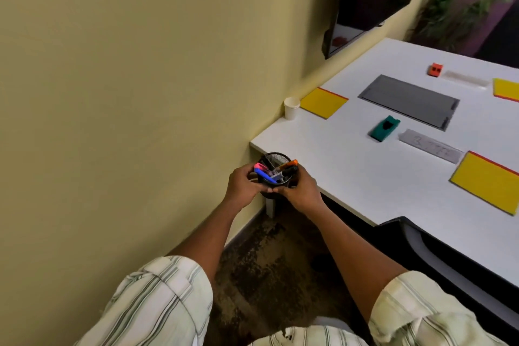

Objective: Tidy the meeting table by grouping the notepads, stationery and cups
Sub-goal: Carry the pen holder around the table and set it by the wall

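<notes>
A black mesh pen holder (276, 161) with several coloured markers (280, 173) is held in the air just off the near left corner of the white table (351, 166). My left hand (243, 187) grips its left side and my right hand (299, 191) grips its right side. Yellow notepads lie at the back left (323, 102), near right (488, 181) and far right (507, 88). White paper cups (291, 108) stand stacked by the wall. A green eraser (384, 128) and an orange sharpener (435, 69) lie on the table.
A grey cable hatch (408, 101) sits in the table's middle, a grey ruler (431, 146) beside the eraser, a clear ruler (466, 78) by the sharpener. The yellow wall (140, 93) runs along the left. A black chair (438, 250) stands at the near edge.
</notes>
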`<control>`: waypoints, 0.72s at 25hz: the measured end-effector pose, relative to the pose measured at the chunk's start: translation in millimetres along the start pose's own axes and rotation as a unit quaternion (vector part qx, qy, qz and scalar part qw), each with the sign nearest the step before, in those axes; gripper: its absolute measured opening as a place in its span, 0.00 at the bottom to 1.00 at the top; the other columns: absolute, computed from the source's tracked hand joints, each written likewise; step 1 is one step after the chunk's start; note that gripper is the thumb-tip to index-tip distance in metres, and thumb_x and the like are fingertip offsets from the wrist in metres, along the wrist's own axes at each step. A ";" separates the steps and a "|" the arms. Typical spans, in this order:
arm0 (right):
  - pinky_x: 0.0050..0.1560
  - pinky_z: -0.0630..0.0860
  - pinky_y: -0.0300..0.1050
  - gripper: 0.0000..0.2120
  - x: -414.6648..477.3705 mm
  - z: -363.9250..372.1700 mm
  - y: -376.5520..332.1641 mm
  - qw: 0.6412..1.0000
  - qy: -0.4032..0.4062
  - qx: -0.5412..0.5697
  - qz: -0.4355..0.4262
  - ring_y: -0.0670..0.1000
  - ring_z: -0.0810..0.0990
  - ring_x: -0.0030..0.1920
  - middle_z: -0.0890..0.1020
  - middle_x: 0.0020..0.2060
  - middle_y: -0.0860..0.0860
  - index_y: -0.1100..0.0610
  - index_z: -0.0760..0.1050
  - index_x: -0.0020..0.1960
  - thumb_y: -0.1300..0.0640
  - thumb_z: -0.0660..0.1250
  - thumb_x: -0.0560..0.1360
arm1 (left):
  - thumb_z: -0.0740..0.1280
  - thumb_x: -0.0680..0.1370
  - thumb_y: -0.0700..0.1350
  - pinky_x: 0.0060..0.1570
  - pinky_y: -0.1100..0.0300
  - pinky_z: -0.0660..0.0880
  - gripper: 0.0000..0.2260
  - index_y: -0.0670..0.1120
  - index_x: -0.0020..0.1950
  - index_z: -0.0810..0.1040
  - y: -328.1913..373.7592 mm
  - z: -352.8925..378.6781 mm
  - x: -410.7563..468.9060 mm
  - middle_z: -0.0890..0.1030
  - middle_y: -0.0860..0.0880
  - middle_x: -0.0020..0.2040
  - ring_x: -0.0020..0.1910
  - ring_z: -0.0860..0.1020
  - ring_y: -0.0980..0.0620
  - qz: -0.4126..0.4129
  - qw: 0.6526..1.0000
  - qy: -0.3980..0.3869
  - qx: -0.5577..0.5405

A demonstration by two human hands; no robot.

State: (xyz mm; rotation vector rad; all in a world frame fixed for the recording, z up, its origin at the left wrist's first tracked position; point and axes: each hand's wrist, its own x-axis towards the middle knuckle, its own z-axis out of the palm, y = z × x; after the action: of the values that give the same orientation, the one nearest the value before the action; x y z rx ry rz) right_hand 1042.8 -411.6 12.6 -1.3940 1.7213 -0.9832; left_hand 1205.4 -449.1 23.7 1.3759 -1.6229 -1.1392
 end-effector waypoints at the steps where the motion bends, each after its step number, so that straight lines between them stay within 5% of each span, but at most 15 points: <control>1: 0.61 0.74 0.48 0.38 6.0 -0.5 1.0 1.000 0.014 0.001 0.012 0.50 0.75 0.62 0.77 0.61 0.47 0.49 0.67 0.65 0.45 0.79 0.60 | 0.79 0.57 0.35 0.45 0.65 0.79 0.20 0.53 0.43 0.82 -1.2 1.6 12.9 0.84 0.54 0.42 0.46 0.83 0.56 0.002 1.000 -0.017 -0.004; 6: 0.57 0.71 0.38 0.41 32.7 -11.3 12.3 0.997 0.072 0.000 0.035 0.49 0.75 0.62 0.77 0.63 0.49 0.50 0.67 0.67 0.40 0.78 0.60 | 0.80 0.58 0.35 0.47 0.59 0.81 0.20 0.47 0.48 0.82 -2.2 20.9 61.1 0.85 0.49 0.45 0.47 0.83 0.52 0.004 0.997 -0.078 -0.021; 10: 0.61 0.75 0.46 0.42 59.4 -24.4 20.3 0.994 0.095 0.010 0.045 0.49 0.74 0.64 0.76 0.64 0.50 0.50 0.66 0.69 0.41 0.78 0.60 | 0.79 0.59 0.36 0.50 0.55 0.80 0.19 0.49 0.46 0.82 5.9 38.1 98.0 0.84 0.49 0.46 0.50 0.82 0.50 0.003 0.994 -0.108 -0.013; 15: 0.61 0.73 0.43 0.42 111.0 -49.1 25.5 0.991 0.119 0.039 0.048 0.47 0.74 0.64 0.77 0.63 0.48 0.51 0.67 0.68 0.42 0.79 0.59 | 0.77 0.61 0.32 0.50 0.56 0.80 0.20 0.52 0.45 0.81 21.0 65.3 154.9 0.84 0.51 0.47 0.50 0.82 0.51 0.025 0.994 -0.103 0.000; 18: 0.52 0.72 0.33 0.39 137.1 -58.1 30.6 0.988 0.133 0.059 0.056 0.41 0.74 0.56 0.78 0.56 0.41 0.45 0.68 0.64 0.41 0.79 0.57 | 0.75 0.61 0.32 0.49 0.60 0.80 0.21 0.55 0.44 0.81 21.3 79.9 182.4 0.84 0.53 0.45 0.49 0.82 0.54 0.029 0.995 -0.091 0.008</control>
State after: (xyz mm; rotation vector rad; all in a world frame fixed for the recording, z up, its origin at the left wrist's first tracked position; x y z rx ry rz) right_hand 954.4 -535.0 4.6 -1.1169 1.8776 -1.2319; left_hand 1091.9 -613.5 10.9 1.2567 -1.7916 -1.2490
